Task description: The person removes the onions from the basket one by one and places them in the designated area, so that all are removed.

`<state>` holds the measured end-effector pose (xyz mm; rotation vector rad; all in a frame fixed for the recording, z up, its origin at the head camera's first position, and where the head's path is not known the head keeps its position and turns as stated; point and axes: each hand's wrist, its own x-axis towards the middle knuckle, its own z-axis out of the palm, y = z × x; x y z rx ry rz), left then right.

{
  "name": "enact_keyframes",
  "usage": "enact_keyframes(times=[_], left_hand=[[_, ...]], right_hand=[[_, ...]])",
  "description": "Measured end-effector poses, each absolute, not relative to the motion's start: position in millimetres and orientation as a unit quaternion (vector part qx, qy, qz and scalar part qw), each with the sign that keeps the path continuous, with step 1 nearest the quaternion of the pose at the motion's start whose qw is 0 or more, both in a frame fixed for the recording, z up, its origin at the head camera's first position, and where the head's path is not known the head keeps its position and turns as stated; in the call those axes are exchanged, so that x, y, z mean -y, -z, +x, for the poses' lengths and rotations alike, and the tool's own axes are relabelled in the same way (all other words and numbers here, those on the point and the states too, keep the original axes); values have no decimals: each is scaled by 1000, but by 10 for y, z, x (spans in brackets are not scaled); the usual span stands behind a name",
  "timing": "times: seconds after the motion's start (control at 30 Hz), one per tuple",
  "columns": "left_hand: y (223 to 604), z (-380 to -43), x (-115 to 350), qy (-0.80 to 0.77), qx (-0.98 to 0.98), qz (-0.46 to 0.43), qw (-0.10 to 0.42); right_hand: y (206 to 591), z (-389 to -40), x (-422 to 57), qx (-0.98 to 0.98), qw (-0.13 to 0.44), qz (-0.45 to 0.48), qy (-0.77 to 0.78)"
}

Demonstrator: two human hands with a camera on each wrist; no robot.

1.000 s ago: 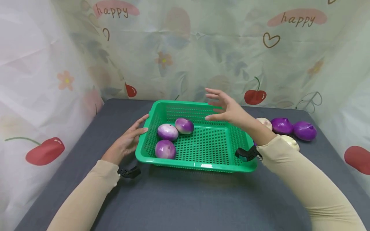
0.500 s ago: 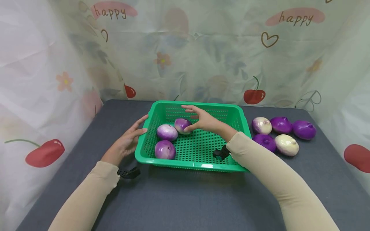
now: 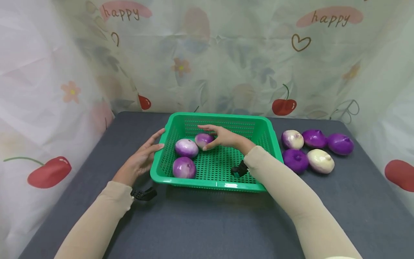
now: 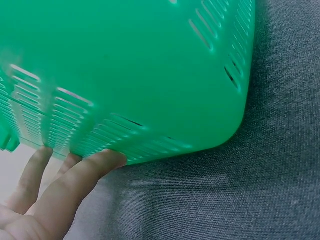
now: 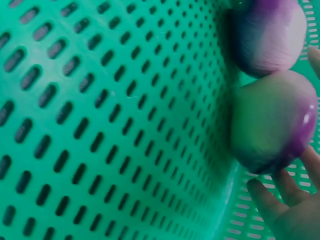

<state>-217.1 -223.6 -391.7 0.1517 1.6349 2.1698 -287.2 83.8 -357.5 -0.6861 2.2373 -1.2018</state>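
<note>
A green plastic basket (image 3: pixel 220 185) stands on the table. Inside, toward its left end, are a purple-and-white onion (image 3: pixel 186 148), a second onion (image 3: pixel 184 167) nearer the front and a third onion (image 3: pixel 200 139) at the back. My right hand (image 3: pixel 223 138) reaches into the basket, thumb and fingers spread around the third onion. In the right wrist view, the fingers (image 5: pixel 287 190) lie against the lower side of this onion (image 5: pixel 275 120). My left hand (image 3: pixel 140 158) touches the outside of the basket's left end, its fingers (image 4: pixel 75 182) fairly straight against the slotted wall.
Right of the basket several onions lie grouped on the table: a pale one (image 3: pixel 320 161), a deep purple one (image 3: pixel 295 160) and others behind. A printed curtain (image 3: pixel 220 72) hangs behind the dark table (image 3: pixel 207 223).
My right hand has moved left and down from above the right part of the basket to the third onion, and its fingers have closed in around it. My left hand has stayed at the basket.
</note>
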Motion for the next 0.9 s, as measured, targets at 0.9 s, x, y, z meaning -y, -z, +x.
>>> enact_keyframes(times=[0.9], left_hand=[[3926, -2185, 2246, -792, -569, 52, 215]], right_hand=[[3070, -2795, -1027, -784, 259, -195, 529]])
